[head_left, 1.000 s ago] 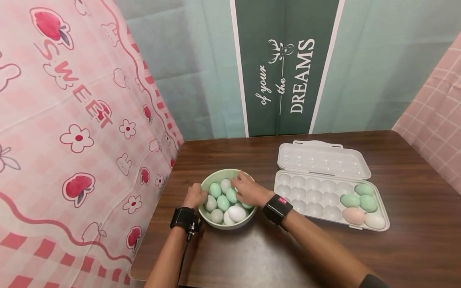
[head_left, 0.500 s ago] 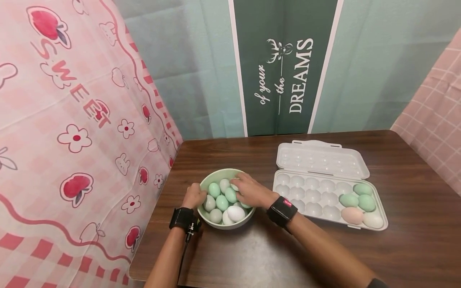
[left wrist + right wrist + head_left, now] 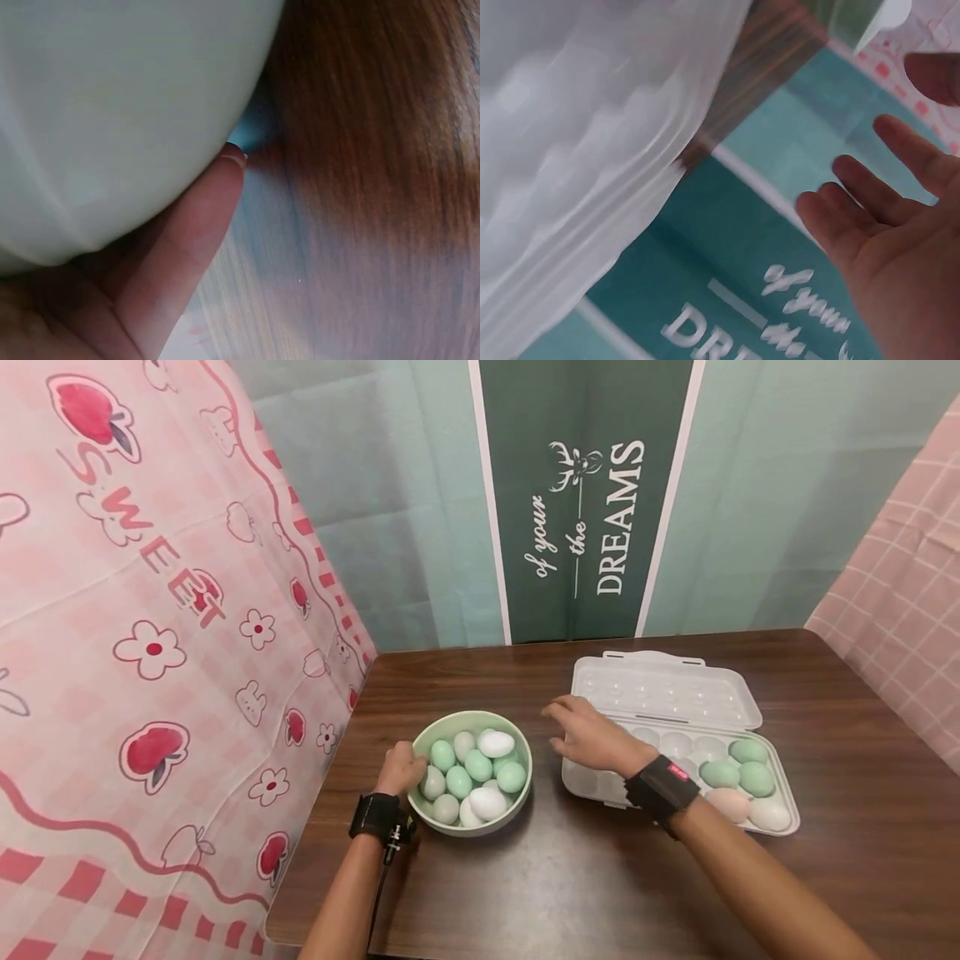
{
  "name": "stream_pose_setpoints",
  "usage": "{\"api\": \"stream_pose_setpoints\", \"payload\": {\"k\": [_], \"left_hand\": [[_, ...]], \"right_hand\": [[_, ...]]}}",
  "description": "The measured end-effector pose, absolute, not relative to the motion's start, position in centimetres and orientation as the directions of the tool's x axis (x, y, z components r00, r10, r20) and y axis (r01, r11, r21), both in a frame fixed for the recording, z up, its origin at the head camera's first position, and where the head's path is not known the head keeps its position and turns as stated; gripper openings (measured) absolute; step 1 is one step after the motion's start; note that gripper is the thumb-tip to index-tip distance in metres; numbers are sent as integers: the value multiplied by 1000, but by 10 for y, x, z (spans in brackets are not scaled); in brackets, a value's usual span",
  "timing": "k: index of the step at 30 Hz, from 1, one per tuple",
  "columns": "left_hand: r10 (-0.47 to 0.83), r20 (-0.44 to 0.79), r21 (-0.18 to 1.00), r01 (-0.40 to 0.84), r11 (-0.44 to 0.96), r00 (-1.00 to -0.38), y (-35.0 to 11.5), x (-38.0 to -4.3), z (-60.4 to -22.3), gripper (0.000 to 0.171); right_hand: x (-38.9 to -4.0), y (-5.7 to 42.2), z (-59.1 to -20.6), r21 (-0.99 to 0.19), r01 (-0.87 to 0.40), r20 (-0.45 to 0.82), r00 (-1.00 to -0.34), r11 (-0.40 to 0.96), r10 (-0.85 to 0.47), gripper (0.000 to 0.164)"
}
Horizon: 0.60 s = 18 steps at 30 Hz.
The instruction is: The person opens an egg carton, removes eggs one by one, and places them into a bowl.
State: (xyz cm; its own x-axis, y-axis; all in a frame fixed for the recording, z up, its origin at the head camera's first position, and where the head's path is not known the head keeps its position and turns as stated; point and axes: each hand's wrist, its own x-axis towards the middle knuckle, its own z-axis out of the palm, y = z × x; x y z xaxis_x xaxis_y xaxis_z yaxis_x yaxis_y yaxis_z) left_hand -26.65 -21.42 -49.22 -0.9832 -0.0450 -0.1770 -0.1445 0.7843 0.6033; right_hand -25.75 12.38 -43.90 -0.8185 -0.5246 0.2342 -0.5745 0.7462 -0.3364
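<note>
A pale green bowl [image 3: 525, 793] holds several eggs in white, grey and mint green. On its left side my left hand [image 3: 403, 768] grips the rim; in the left wrist view one finger [image 3: 191, 232] lies along the bowl's outer wall [image 3: 127, 112]. A white egg [image 3: 496, 744] lies on top at the back right of the pile. My right hand [image 3: 596, 735] hovers over the left end of the white egg box [image 3: 592, 787], fingers spread and loosely bent. Nothing is between those fingers in the right wrist view, where the hand [image 3: 892, 232] is beside the box [image 3: 607, 135].
The box's lid [image 3: 667, 692] is hinged back behind its tray. At the tray's right end sit several eggs, among them a mint green egg [image 3: 756, 778] and a pinkish egg [image 3: 727, 805]. Everything stands on a dark wooden table [image 3: 517, 893], with curtains [image 3: 420, 527] behind.
My right hand has let go of a white egg at the back right of the bowl and moved right, over the egg box. My left hand has stayed on the bowl's rim.
</note>
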Motion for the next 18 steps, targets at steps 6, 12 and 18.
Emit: {"api": "stream_pose_setpoints", "payload": {"k": [6, 12, 18], "left_hand": [[-50, -168, 607, -143, 782, -985, -218, -263, -493, 26], [-30, -176, 615, -134, 777, -984, -214, -265, -494, 28], [-36, -178, 614, -140, 777, -983, -213, -266, -493, 27]], "right_hand": [[-253, 184, -437, -292, -456, 101, -889, 841, -447, 45], [-247, 246, -445, -245, -304, -75, -941, 921, -330, 45], [-235, 286, -449, -186, -229, -145, -955, 955, -258, 42]]}}
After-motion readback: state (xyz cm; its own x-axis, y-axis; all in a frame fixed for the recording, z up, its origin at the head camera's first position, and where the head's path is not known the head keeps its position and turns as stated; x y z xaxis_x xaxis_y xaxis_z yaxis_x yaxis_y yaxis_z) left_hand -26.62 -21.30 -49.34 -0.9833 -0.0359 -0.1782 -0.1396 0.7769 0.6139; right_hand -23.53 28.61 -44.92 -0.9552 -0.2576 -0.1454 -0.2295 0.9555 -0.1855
